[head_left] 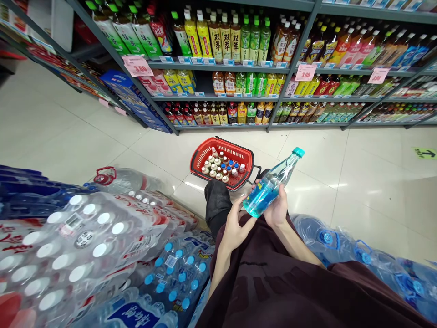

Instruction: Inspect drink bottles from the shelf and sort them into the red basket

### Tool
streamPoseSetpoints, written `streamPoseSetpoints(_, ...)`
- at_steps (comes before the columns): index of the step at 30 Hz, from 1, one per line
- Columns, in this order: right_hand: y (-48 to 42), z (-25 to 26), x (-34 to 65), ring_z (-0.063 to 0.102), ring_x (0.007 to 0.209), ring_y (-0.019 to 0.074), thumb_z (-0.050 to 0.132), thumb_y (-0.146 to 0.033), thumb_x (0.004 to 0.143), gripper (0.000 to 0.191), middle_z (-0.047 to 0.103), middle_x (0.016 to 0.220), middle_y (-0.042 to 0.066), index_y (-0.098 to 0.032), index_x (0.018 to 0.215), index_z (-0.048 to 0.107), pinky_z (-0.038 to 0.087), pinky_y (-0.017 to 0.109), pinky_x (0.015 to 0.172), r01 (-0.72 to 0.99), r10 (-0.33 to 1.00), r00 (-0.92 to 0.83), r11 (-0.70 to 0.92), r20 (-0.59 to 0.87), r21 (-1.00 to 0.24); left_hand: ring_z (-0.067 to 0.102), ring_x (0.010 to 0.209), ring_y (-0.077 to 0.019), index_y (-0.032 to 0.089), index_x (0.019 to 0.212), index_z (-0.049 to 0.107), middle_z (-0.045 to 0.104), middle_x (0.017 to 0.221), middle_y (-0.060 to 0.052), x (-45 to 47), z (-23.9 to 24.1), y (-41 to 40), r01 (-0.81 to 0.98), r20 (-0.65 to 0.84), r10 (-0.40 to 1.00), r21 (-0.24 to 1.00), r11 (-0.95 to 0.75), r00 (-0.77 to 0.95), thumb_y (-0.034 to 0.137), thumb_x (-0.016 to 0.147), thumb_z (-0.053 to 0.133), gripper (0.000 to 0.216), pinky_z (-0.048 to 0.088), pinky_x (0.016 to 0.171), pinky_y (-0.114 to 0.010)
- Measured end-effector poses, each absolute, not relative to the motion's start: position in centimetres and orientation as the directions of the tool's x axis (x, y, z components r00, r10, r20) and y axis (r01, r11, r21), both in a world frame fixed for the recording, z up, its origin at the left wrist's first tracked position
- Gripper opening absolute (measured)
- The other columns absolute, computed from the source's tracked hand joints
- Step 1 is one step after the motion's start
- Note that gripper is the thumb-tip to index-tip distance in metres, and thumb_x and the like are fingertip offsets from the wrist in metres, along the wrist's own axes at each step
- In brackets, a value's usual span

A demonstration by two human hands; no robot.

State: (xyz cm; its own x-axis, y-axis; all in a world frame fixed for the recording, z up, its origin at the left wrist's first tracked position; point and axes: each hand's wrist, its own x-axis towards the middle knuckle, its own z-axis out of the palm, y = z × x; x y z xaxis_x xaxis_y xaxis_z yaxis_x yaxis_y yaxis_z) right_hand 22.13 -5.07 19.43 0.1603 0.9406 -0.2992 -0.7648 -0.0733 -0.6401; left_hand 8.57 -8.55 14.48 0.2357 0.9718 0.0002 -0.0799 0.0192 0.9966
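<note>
Blue bottle held tilted above the lap, clasped in the right hand, steadied at its base by left hand fingertips. Not yet set among the bottles already filling the red basket on the floor ahead.

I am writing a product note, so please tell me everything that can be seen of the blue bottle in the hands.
The blue bottle is slim and clear, glass or plastic I cannot tell, with pale blue contents, a narrow pinched neck and a turquoise cap, still on. A small yellow and blue label sits mid-body. It lies tilted, cap up to the right, above the red basket's edge. The right hand grips its lower body; the left hand touches its base.
</note>
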Motion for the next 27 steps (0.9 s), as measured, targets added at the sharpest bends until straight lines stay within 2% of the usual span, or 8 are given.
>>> streamPoseSetpoints(2, -5.0, 19.2, 22.1, 0.071, 0.111, 0.0281, 0.069, -0.061, 0.083, 0.042, 0.078, 0.106, 0.004, -0.024, 0.103, 0.073, 0.059, 0.047, 0.100, -0.754, 0.923, 0.244, -0.014, -0.298, -0.657, 0.053, 0.141, -0.0320, 0.025, 0.153, 0.037, 0.044, 0.159, -0.018, 8.8, 14.5, -8.7, -0.128, 0.013, 0.963, 0.991, 0.022, 0.269, 0.028, 0.082, 0.080, 0.083, 0.053, 0.111, -0.043)
streamPoseSetpoints(4, -5.1, 18.9, 22.0, 0.071, 0.112, 0.0265, 0.069, -0.058, 0.084, 0.040, 0.078, 0.110, 0.003, -0.025, 0.106, 0.072, 0.055, 0.047, 0.105, -0.748, 0.911, 0.276, 0.002, -0.308, -0.664, 0.052, 0.142, -0.0325, 0.026, 0.156, 0.033, 0.041, 0.162, -0.018, 9.1, 14.4, -8.9, -0.148, 0.006, 0.962, 0.988, 0.036, 0.273, 0.029, 0.079, 0.084, 0.092, 0.052, 0.113, -0.045)
streamPoseSetpoints(11, -5.3, 18.7, 21.5, 0.072, 0.111, 0.0290, 0.067, -0.062, 0.082, 0.049, 0.078, 0.113, 0.006, -0.024, 0.113, 0.069, 0.055, 0.051, 0.103, -0.707, 0.922, 0.249, -0.035, -0.295, -0.706, 0.053, 0.141, -0.0322, 0.023, 0.149, 0.043, 0.048, 0.157, -0.016, 9.3, 14.1, -8.7, -0.086, -0.076, 0.979, 0.992, 0.093, 0.190, 0.037, 0.082, 0.081, 0.078, 0.048, 0.117, -0.047)
streamPoseSetpoints(15, -5.1, 19.1, 21.8, 0.074, 0.102, 0.0296, 0.077, -0.054, 0.076, 0.053, 0.078, 0.111, 0.007, -0.025, 0.119, 0.065, 0.058, 0.053, 0.098, -0.667, 0.946, 0.244, 0.003, -0.214, -0.745, 0.054, 0.139, -0.0321, 0.026, 0.155, 0.037, 0.048, 0.157, -0.014, 8.8, 14.6, -8.7, -0.148, -0.087, 0.967, 0.981, 0.125, 0.241, 0.041, 0.086, 0.077, 0.082, 0.051, 0.113, -0.045)
streamPoseSetpoints(18, -4.5, 19.1, 22.8, 0.076, 0.095, 0.0272, 0.077, -0.051, 0.077, 0.053, 0.077, 0.111, 0.006, -0.027, 0.122, 0.062, 0.061, 0.051, 0.092, -0.653, 0.945, 0.296, 0.095, -0.138, -0.751, 0.071, 0.104, -0.0254, 0.028, 0.162, 0.022, 0.063, 0.139, -0.013, 8.4, 14.6, -8.8, -0.234, -0.127, 0.935, 0.949, 0.213, 0.332, 0.048, 0.092, 0.068, 0.086, 0.061, 0.087, -0.038)
streamPoseSetpoints(21, -3.8, 19.1, 24.1, 0.076, 0.086, 0.0235, 0.072, -0.053, 0.082, 0.043, 0.077, 0.106, 0.002, -0.031, 0.117, 0.062, 0.062, 0.049, 0.087, -0.661, 0.933, 0.343, 0.155, -0.112, -0.734, 0.066, 0.070, -0.0176, 0.024, 0.163, 0.020, 0.073, 0.104, -0.008, 8.1, 14.2, -9.0, -0.225, -0.155, 0.889, 0.936, 0.272, 0.432, 0.054, 0.098, 0.056, 0.080, 0.055, 0.067, -0.032)
streamPoseSetpoints(24, -3.4, 19.4, 25.4, 0.075, 0.080, 0.0222, 0.066, -0.055, 0.085, 0.034, 0.075, 0.091, -0.002, -0.031, 0.108, 0.063, 0.063, 0.048, 0.083, -0.674, 0.926, 0.358, 0.166, -0.122, -0.720, 0.060, 0.061, -0.0163, 0.018, 0.159, 0.030, 0.069, 0.079, -0.003, 8.2, 13.7, -9.2, -0.220, -0.152, 0.840, 0.927, 0.305, 0.521, 0.058, 0.102, 0.044, 0.072, 0.050, 0.062, -0.030)
streamPoseSetpoints(27, -3.4, 19.7, 26.1, 0.074, 0.077, 0.0211, 0.065, -0.053, 0.086, 0.028, 0.072, 0.083, -0.003, -0.030, 0.102, 0.063, 0.064, 0.046, 0.081, -0.699, 0.931, 0.341, 0.161, -0.127, -0.697, 0.061, 0.056, -0.0167, 0.015, 0.157, 0.033, 0.067, 0.071, -0.002, 8.4, 13.6, -9.2, -0.192, -0.172, 0.786, 0.918, 0.346, 0.593, 0.060, 0.102, 0.040, 0.071, 0.048, 0.058, -0.029)
